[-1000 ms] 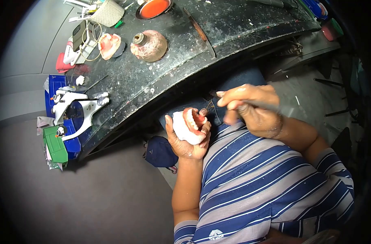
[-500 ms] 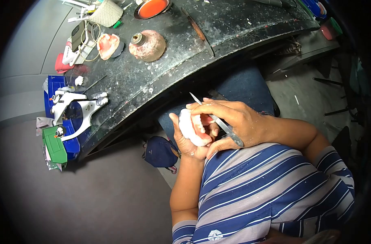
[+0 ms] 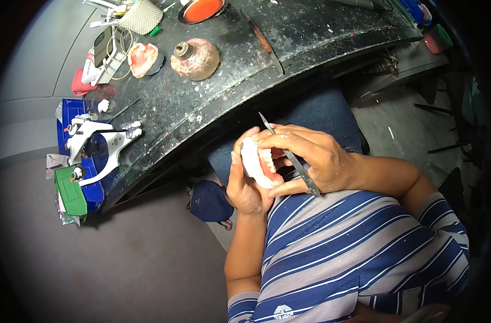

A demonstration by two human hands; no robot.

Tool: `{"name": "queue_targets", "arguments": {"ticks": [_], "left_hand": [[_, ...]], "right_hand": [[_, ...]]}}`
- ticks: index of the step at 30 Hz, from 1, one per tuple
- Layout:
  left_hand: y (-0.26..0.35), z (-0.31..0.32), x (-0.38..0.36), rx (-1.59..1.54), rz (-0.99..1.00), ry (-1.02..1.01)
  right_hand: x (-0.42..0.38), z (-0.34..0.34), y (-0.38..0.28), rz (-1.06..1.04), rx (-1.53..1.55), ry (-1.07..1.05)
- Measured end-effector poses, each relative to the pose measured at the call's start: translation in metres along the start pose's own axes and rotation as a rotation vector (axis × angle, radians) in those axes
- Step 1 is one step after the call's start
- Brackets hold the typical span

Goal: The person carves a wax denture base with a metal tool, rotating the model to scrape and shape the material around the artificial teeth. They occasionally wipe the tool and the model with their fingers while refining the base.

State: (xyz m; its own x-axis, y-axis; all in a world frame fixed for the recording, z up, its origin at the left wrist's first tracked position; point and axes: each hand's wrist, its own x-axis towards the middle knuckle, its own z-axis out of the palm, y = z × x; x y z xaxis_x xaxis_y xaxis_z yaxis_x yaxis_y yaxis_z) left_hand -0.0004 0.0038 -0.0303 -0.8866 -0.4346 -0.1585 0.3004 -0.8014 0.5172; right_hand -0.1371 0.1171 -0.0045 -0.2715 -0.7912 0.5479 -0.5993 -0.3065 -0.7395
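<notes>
My left hand [image 3: 244, 189] cups a white plaster dental model [image 3: 252, 162] in front of my striped shirt. Pink wax with a row of teeth [image 3: 269, 164] runs along the model's right side. In my right hand [image 3: 316, 151] lies a slim metal carving tool [image 3: 295, 162], its pointed end up and away from me, clear of the model. The fingertips of that hand also touch the model at its top and lower edge. Some fingers of both hands are hidden behind it.
On the dark bench [image 3: 164, 102] stand a wax-smeared burner [image 3: 199, 60], a dish of red wax [image 3: 202, 9] and a pink-and-white dental piece [image 3: 143, 59]. A wax knife [image 3: 263, 40] lies near the edge. A white articulator [image 3: 114, 145] sits at the left corner by blue and green boxes [image 3: 70, 194].
The dental model has turned, and the row of teeth shows more. My left fingers have shifted up around it. The carving tool's tip has moved slightly right and away from me.
</notes>
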Motion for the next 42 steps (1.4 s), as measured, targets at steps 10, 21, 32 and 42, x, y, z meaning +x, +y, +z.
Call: {"name": "queue_targets", "arguments": {"ticks": [10,21,32,42], "left_hand": [[-0.001,0.002,-0.006,0.494,0.334,0.096],[0.005,0.000,-0.011,0.772,0.436,0.121],[0.008,0.009,-0.014,0.858,0.551,0.104],[0.010,0.011,-0.016,0.831,0.497,0.088]], "right_hand": [[0.005,-0.026,-0.024,0.255,0.252,0.098],[0.016,-0.042,-0.020,0.011,0.149,-0.010],[0.005,-0.028,-0.027,-0.041,0.174,-0.010],[0.003,-0.027,-0.026,-0.059,0.155,-0.030]]}}
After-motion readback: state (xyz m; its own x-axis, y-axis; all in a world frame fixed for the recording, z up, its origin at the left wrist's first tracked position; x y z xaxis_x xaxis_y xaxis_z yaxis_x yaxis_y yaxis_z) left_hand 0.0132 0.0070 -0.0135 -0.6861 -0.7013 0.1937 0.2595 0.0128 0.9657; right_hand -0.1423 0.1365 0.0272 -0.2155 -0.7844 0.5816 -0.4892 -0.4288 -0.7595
